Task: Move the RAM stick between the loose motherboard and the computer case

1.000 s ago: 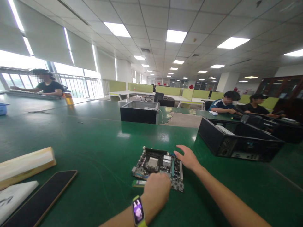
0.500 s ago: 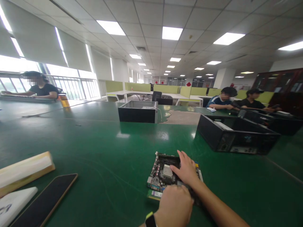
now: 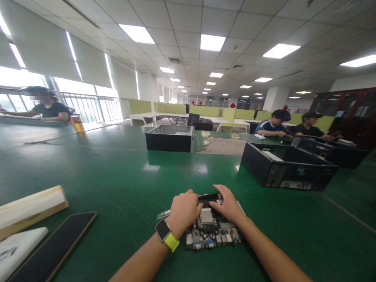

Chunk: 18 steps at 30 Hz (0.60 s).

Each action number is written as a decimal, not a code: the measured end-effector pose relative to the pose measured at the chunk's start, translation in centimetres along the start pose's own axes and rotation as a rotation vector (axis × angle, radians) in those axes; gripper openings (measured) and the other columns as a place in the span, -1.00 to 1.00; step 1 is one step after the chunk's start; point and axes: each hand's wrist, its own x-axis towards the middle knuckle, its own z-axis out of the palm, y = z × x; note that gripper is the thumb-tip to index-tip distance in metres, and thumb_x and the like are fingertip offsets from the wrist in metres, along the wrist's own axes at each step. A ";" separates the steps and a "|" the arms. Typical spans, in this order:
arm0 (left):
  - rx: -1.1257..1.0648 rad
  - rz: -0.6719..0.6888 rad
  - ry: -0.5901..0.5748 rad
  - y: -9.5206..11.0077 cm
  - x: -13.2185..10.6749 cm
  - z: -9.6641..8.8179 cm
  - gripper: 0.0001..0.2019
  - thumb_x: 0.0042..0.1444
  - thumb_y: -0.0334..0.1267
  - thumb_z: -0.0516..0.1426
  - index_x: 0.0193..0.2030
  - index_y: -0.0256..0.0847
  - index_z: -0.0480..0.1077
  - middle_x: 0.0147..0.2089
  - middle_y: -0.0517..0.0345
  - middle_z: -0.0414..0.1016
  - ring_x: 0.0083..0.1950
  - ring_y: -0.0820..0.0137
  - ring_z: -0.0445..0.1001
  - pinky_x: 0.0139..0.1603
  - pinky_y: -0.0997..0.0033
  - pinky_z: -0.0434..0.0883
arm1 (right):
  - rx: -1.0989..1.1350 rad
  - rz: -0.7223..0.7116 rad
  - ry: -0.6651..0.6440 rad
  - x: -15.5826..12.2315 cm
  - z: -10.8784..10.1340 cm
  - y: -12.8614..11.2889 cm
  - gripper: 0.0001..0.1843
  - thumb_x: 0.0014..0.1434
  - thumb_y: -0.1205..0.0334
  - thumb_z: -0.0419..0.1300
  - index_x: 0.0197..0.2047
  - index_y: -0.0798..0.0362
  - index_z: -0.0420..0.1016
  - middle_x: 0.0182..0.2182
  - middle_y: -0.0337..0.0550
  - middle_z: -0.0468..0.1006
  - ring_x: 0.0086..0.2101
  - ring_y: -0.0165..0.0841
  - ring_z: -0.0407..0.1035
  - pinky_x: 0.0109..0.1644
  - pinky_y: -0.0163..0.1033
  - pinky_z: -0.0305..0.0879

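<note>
A motherboard (image 3: 210, 231) is shown lying flat on the green surface (image 3: 117, 184), at lower centre of the frame. The left hand (image 3: 183, 211), curled, is set on its far left corner. The right hand (image 3: 229, 205), fingers half bent, is laid on its far edge. Whether either hand grips cannot be told. An open computer case (image 3: 288, 170) is seen at right and a phone (image 3: 55, 246) at lower left.

One motherboard (image 3: 210, 229), one phone (image 3: 53, 244) — three computer cases (image 3: 170, 140), three other people (image 3: 274, 126).
</note>
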 end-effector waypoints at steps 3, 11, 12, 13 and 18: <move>0.033 -0.032 -0.044 -1.0 0.3 -0.3 -0.66 0.08 -0.02 0.00 -0.32 -0.23 0.46 -0.26 -0.05 0.50 -0.22 0.16 0.49 -0.27 0.24 0.40 | -0.097 0.077 -0.027 -0.2 -0.2 -0.6 -0.32 -0.02 -0.01 0.20 0.15 0.11 0.28 0.08 0.02 0.34 0.09 -0.16 0.17 0.18 -0.06 0.07; 0.076 -0.006 -0.127 -1.4 0.4 0.1 -0.72 -0.03 -0.11 0.07 -0.31 -0.25 0.47 -0.27 -0.12 0.54 -0.24 0.13 0.51 -0.27 0.19 0.42 | -0.209 0.190 -0.087 -0.6 -0.7 -1.4 -0.30 0.04 -0.12 0.14 0.15 0.15 0.32 0.01 0.07 0.42 0.02 -0.14 0.27 0.10 -0.14 0.15; 0.078 -0.004 -0.127 -1.3 0.4 0.2 -0.72 -0.03 -0.11 0.07 -0.31 -0.25 0.47 -0.27 -0.13 0.54 -0.24 0.13 0.51 -0.27 0.19 0.42 | -0.211 0.186 -0.090 -0.6 -0.7 -1.5 -0.30 0.05 -0.12 0.13 0.15 0.16 0.32 0.01 0.08 0.42 0.01 -0.14 0.28 0.10 -0.14 0.16; 0.080 -0.005 -0.129 -1.3 0.4 0.1 -0.73 -0.03 -0.12 0.07 -0.31 -0.25 0.47 -0.26 -0.13 0.54 -0.24 0.13 0.51 -0.27 0.19 0.43 | -0.212 0.182 -0.089 -0.6 -0.7 -1.5 -0.30 0.05 -0.12 0.13 0.15 0.17 0.32 0.01 0.09 0.42 0.01 -0.15 0.28 0.09 -0.15 0.16; 0.063 -0.027 -0.105 -1.4 0.5 -0.1 -0.73 -0.01 -0.14 0.04 -0.30 -0.23 0.47 -0.24 -0.10 0.54 -0.22 0.15 0.51 -0.26 0.20 0.42 | -0.184 0.117 -0.078 -0.7 -0.4 -1.2 -0.30 0.08 -0.06 0.12 0.19 0.23 0.26 -0.01 0.09 0.42 0.00 -0.18 0.27 0.10 -0.17 0.15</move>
